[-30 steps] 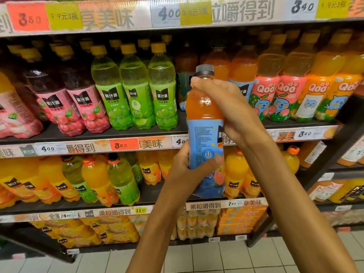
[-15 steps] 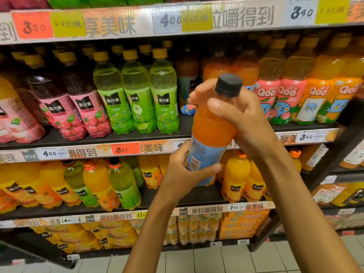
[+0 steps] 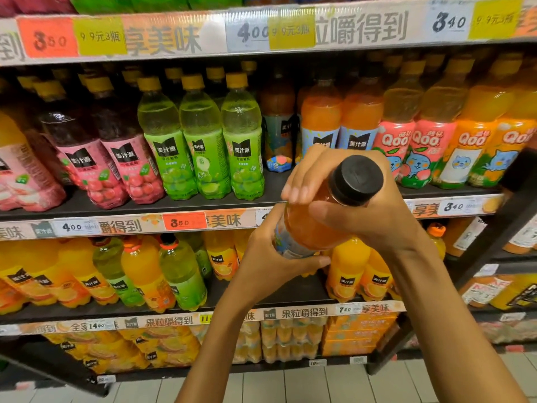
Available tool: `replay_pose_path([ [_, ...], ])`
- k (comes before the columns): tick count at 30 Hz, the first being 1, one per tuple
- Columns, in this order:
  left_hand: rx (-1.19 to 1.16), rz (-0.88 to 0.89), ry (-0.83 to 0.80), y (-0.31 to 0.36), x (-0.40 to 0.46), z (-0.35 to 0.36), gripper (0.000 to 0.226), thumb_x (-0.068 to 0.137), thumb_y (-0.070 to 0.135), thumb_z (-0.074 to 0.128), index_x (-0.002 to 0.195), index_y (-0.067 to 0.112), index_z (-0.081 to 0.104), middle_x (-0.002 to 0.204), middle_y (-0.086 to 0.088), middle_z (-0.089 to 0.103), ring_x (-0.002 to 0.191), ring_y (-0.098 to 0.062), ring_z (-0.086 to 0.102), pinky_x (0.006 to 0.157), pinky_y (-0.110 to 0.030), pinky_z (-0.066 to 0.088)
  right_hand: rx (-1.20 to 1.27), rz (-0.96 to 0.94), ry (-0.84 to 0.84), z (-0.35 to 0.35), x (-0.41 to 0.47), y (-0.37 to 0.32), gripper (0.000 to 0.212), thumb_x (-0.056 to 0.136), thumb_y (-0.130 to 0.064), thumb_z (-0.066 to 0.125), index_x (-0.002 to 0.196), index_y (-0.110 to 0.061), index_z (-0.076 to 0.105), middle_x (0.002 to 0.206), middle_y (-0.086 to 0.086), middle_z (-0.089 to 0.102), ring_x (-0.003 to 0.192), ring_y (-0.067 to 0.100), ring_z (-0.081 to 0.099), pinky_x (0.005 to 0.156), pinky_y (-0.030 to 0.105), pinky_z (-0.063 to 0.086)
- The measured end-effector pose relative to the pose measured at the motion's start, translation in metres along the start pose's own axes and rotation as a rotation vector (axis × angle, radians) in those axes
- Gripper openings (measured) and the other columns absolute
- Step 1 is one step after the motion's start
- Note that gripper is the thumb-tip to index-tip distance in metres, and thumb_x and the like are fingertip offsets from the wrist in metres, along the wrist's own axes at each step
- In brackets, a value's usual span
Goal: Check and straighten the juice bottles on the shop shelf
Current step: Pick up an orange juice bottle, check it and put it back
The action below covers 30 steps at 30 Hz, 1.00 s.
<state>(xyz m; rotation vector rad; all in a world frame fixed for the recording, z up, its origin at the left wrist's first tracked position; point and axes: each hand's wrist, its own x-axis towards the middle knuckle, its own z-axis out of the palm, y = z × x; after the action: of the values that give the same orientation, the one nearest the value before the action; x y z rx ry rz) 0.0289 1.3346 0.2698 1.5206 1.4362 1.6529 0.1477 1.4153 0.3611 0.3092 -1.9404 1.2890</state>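
- Your right hand [image 3: 343,196] grasps the bottle [image 3: 311,225] at its shoulder, just below the black cap [image 3: 358,179]; the fingers curl over the far side and the thumb lies across the near side.
- Your left hand [image 3: 276,257] grasps the lower part of the bottle from below, with the thumb across the blue label.
- The bottle is off the shelf, held in front of the middle shelf rail [image 3: 186,221]. It is tilted, cap toward you and up to the right, base away and down to the left.
- The bottle contains orange juice. The text on its label cannot be read.
- On the middle shelf behind your hands stand two matching orange bottles [image 3: 338,117] with blue labels, side by side and upright.
- Left of these there is a gap in the front row; a further orange bottle [image 3: 277,126] stands deeper in it.
- Left of the gap stand three green bottles [image 3: 200,141], upright and touching, then dark red bottles [image 3: 96,146] with pink labels.
- Right of the matching pair stand Qoo bottles [image 3: 418,135], pink-labelled then orange-labelled.
- The shelf below holds yellow bottles [image 3: 351,269] and pale green ones, several leaning.
- Price tags [image 3: 48,39] line each rail.
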Motion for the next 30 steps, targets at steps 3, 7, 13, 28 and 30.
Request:
replay_pose_path([
  [3,0.012,0.032,0.089,0.003,-0.001,0.001,0.053,0.057,0.032,0.086,0.101,0.033,0.057,0.098,0.015,0.070,0.089,-0.003,0.067,0.070,-0.017,0.053,0.041,0.034,0.060,0.004,0.004,-0.002,0.018,0.077,-0.010,0.061,0.095,-0.008,0.061,0.092,0.005,0.065,0.090,0.024,0.064,0.082,0.037,0.050],
  [7,0.097,0.072,0.242,0.005,-0.003,0.006,0.047,0.058,0.046,0.080,0.097,0.035,0.056,0.089,0.013,0.071,0.078,-0.005,0.068,0.064,-0.029,0.057,-0.079,0.097,0.374,0.010,0.009,0.000,0.031,0.083,-0.009,0.066,0.110,-0.002,0.052,0.104,0.016,0.063,0.101,0.025,0.063,0.090,0.036,0.052],
  [13,0.055,-0.049,0.114,0.008,-0.003,0.005,0.075,0.047,0.070,0.077,0.106,0.034,0.049,0.094,0.023,0.068,0.090,0.003,0.066,0.073,-0.019,0.054,-0.027,0.135,0.486,0.023,0.016,0.001,0.021,0.088,-0.008,0.057,0.109,-0.005,0.055,0.100,0.016,0.066,0.097,0.026,0.065,0.091,0.039,0.052],
  [28,-0.176,-0.287,0.078,0.015,-0.021,0.017,0.047,0.067,0.036,0.085,0.098,0.011,0.060,0.087,-0.003,0.073,0.079,-0.022,0.068,0.070,-0.040,0.056,0.122,0.463,0.605,-0.005,0.002,0.027,0.016,0.096,-0.030,0.055,0.095,-0.016,0.064,0.080,-0.005,0.070,0.075,0.007,0.067,0.066,0.021,0.052],
  [30,-0.115,-0.299,0.126,0.015,-0.019,0.022,0.048,0.062,0.035,0.086,0.093,0.011,0.057,0.082,0.002,0.071,0.078,-0.019,0.068,0.068,-0.037,0.057,0.114,0.490,0.584,-0.002,-0.001,0.031,0.015,0.093,-0.027,0.059,0.100,-0.014,0.063,0.077,-0.008,0.071,0.072,0.004,0.067,0.063,0.017,0.051],
])
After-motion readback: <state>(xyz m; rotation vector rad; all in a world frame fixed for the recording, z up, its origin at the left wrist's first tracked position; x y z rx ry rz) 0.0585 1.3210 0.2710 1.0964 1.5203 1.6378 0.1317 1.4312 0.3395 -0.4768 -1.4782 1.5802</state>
